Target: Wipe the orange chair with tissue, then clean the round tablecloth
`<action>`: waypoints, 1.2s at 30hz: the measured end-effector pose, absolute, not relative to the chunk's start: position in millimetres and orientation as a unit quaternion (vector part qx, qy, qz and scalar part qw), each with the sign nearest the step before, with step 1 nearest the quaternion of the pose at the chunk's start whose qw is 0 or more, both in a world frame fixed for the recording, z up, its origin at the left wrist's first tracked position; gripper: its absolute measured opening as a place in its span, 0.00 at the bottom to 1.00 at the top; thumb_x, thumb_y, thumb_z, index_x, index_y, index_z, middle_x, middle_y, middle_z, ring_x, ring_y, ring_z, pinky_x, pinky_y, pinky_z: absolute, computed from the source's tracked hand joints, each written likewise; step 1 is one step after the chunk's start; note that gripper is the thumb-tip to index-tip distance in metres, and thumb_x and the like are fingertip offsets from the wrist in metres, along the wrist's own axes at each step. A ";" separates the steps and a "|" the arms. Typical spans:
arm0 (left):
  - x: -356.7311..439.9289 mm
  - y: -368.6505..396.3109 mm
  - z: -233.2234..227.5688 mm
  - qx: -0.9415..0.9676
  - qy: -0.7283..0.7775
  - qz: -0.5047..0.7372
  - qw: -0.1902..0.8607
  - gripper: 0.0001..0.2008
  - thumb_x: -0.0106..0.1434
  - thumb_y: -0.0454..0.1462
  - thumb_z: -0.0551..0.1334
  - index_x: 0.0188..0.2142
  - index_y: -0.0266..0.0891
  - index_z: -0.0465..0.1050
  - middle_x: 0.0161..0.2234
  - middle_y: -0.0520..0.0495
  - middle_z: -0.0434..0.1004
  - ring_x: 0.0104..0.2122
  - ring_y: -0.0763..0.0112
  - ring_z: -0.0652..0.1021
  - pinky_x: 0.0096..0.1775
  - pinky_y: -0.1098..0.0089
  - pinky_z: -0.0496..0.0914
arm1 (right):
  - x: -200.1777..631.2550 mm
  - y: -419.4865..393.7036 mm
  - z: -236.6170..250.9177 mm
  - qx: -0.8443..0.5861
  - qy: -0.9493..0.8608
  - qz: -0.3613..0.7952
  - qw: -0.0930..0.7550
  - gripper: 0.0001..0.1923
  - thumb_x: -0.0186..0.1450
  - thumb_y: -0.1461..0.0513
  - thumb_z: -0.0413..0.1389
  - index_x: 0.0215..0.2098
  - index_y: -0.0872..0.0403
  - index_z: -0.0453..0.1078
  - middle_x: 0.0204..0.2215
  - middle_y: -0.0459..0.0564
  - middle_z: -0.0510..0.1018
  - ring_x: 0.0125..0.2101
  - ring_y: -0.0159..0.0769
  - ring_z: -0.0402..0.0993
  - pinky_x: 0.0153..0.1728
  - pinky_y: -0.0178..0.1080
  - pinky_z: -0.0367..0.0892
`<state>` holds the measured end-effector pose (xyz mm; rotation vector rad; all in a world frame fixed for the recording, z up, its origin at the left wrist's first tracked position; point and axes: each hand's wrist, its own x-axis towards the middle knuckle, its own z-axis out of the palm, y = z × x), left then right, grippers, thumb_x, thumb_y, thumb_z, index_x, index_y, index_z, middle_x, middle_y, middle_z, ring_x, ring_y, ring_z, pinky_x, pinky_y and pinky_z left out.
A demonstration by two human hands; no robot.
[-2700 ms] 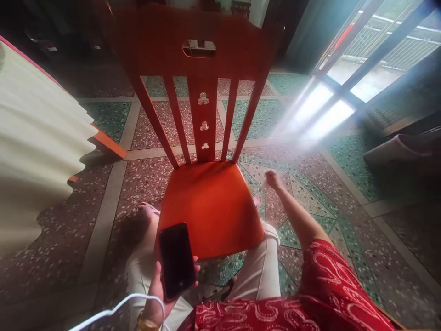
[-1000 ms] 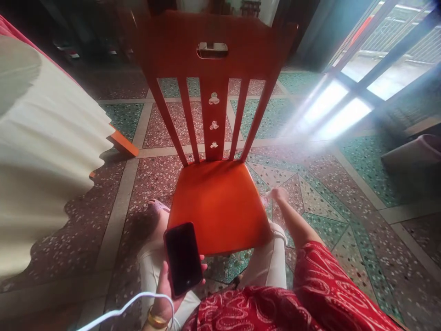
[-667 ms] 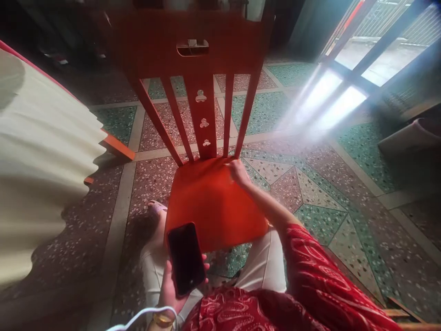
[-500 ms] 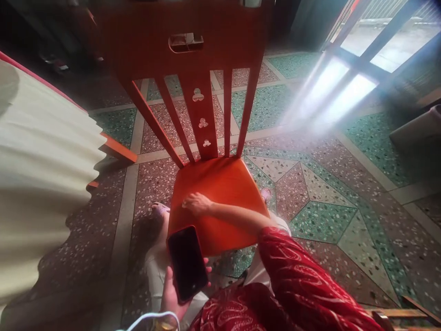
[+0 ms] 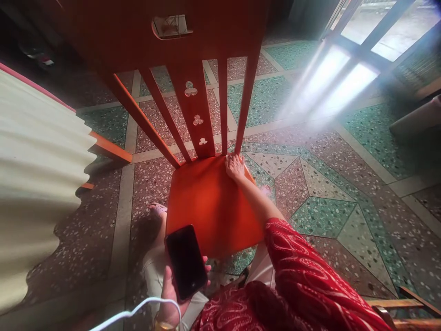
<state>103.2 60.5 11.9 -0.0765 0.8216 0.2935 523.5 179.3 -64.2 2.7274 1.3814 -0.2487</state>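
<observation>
A smartphone (image 5: 186, 262) with a dark screen lies in my left hand (image 5: 170, 294), thumb along one side and fingertips curled round the other. A white cable (image 5: 138, 307) runs across that wrist. In front of me stands an orange-brown wooden chair (image 5: 203, 207), its slatted back on the far side. My right hand (image 5: 235, 166) presses on the seat's far right corner, beside the foot of the backrest. Its fingers are bent and close together; a small pale bit shows at the fingertips, too small to name.
To the left hangs a cream cloth with a wavy edge (image 5: 41, 184), and a wooden leg (image 5: 112, 148) sticks out beneath it. Bright light enters by the barred door (image 5: 365, 50) at upper right. Patterned stone floor (image 5: 320, 216) surrounds the chair. Wooden bars (image 5: 396, 303) are at lower right.
My right hand has slid over the seat from its left middle part to the far right corner. The left hand still holds the phone. My view has shifted slightly.
</observation>
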 end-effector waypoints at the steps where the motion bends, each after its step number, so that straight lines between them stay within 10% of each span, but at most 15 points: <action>1: 102.1 59.4 11.3 -0.033 0.397 0.144 0.906 0.37 0.53 0.63 0.58 0.55 0.46 0.70 0.48 0.36 0.77 0.48 0.41 0.76 0.43 0.46 0.73 | 521.4 174.6 -65.9 0.902 0.424 -0.078 0.037 0.28 0.72 0.56 0.34 0.66 0.57 0.53 0.67 0.58 0.53 0.67 0.47 0.40 0.63 0.58 0.32; 5: 95.7 55.0 13.2 -0.023 0.388 0.149 0.909 0.35 0.53 0.63 0.57 0.53 0.46 0.71 0.49 0.37 0.77 0.48 0.40 0.76 0.43 0.46 0.73 | 516.7 153.3 -64.6 0.944 0.323 -0.056 0.035 0.33 0.71 0.51 0.35 0.66 0.65 0.52 0.67 0.65 0.49 0.67 0.53 0.41 0.63 0.58 0.37; 10: 88.9 48.4 26.0 -0.010 0.359 0.151 0.921 0.34 0.53 0.64 0.58 0.49 0.44 0.75 0.47 0.38 0.78 0.47 0.41 0.76 0.42 0.49 0.74 | 515.6 117.0 -40.4 0.961 0.264 -0.070 0.030 0.33 0.71 0.48 0.37 0.56 0.66 0.64 0.52 0.71 0.71 0.53 0.52 0.68 0.54 0.51 0.57; 16: 77.2 29.3 27.9 -0.004 0.340 0.136 0.931 0.34 0.52 0.63 0.58 0.49 0.46 0.74 0.47 0.39 0.78 0.49 0.38 0.75 0.43 0.48 0.73 | 493.4 32.4 -11.2 0.963 0.222 -0.133 0.079 0.34 0.70 0.45 0.35 0.44 0.60 0.74 0.38 0.64 0.79 0.42 0.48 0.76 0.45 0.46 0.64; 23: 70.1 15.9 24.2 -0.012 0.344 0.135 0.929 0.34 0.56 0.63 0.53 0.51 0.43 0.71 0.48 0.36 0.77 0.49 0.40 0.75 0.42 0.48 0.73 | 511.6 0.3 41.8 0.947 0.284 -0.108 0.102 0.31 0.72 0.60 0.28 0.48 0.59 0.71 0.42 0.63 0.77 0.43 0.45 0.73 0.42 0.43 0.64; 29: 75.1 25.7 19.2 -0.015 0.377 0.138 0.916 0.36 0.53 0.66 0.53 0.47 0.45 0.74 0.47 0.37 0.78 0.49 0.38 0.75 0.42 0.46 0.72 | 451.1 114.7 5.2 0.813 0.555 -0.167 0.050 0.20 0.70 0.64 0.41 0.55 0.52 0.67 0.54 0.54 0.72 0.52 0.35 0.65 0.52 0.35 0.59; 36: 86.7 45.0 20.2 -0.021 0.375 0.134 0.917 0.36 0.52 0.65 0.55 0.50 0.46 0.73 0.48 0.38 0.78 0.48 0.38 0.75 0.43 0.46 0.73 | 384.2 120.3 -62.6 0.598 0.773 -0.210 0.039 0.23 0.71 0.52 0.43 0.62 0.42 0.60 0.66 0.47 0.56 0.65 0.48 0.47 0.62 0.58 0.44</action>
